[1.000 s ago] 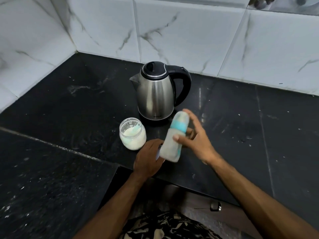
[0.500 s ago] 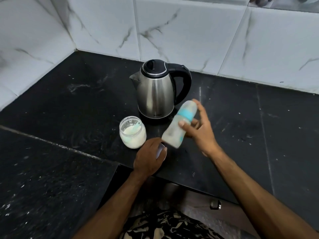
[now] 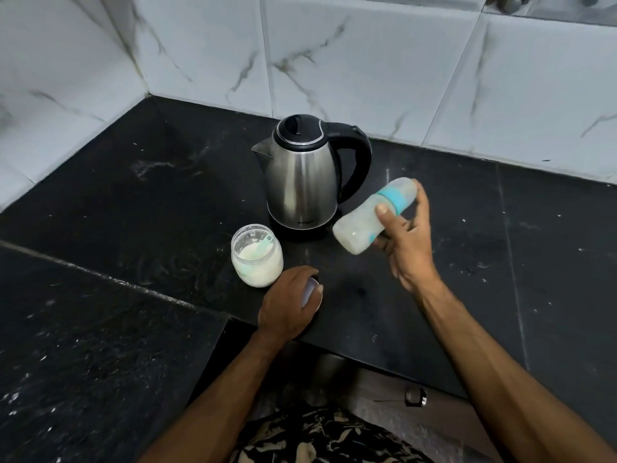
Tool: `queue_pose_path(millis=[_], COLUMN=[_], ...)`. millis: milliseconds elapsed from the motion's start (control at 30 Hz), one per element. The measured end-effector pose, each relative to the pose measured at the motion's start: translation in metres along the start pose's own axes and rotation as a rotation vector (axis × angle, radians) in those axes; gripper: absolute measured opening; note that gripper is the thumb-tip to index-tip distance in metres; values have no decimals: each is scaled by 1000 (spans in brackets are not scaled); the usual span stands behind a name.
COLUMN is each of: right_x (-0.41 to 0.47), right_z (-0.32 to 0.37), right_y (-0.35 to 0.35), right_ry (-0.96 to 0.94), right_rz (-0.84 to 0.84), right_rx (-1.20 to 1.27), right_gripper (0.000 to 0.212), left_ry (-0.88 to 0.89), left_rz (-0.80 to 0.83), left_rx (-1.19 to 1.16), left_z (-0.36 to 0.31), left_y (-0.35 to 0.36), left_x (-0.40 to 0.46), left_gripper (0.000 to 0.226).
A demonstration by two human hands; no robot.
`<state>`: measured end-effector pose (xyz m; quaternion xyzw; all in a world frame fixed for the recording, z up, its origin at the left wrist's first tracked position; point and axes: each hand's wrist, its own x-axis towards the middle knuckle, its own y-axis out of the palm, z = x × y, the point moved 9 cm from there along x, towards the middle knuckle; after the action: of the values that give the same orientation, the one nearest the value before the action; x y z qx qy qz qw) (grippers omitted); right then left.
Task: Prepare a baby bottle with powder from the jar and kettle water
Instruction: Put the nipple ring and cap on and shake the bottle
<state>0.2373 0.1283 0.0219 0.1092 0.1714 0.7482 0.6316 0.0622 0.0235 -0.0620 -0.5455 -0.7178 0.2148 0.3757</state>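
My right hand (image 3: pixel 405 243) grips a cloudy baby bottle (image 3: pixel 362 225) with a turquoise collar, tilted almost flat above the black counter (image 3: pixel 133 202), its cap end pointing up right. My left hand (image 3: pixel 288 304) rests on the counter with its fingers curled over a small pale lid (image 3: pixel 311 290), mostly hidden. An open glass jar (image 3: pixel 257 259) of white powder, with a pale scoop inside, stands just left of that hand. A steel kettle (image 3: pixel 300 185) with a black lid and handle stands behind the jar, left of the bottle.
White marble tiles (image 3: pixel 350 61) wall the counter at the back and left. The counter's front edge steps down near my left wrist, with a lower black slab (image 3: pixel 83 362) at the left. A small dark object (image 3: pixel 415 397) lies on the floor below.
My right hand has carried the bottle up and to the right, tipping it from nearly upright to almost flat. My left hand has stayed on the lid.
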Motion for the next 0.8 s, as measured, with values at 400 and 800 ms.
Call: queue_pose_path(millis=[400,800], right_x=[-6,-6], right_z=[-9,-2], right_y=[4,3], right_ry=[30,18], right_rz=[-4,50], right_rx=[19,-21], right_gripper=[81,83], left_ry=[-13,-4], left_rz=[27,19], left_rx=[-3,17], left_z=[1,-1], left_y=[0,0], left_x=[0,1], left_gripper=[40,41])
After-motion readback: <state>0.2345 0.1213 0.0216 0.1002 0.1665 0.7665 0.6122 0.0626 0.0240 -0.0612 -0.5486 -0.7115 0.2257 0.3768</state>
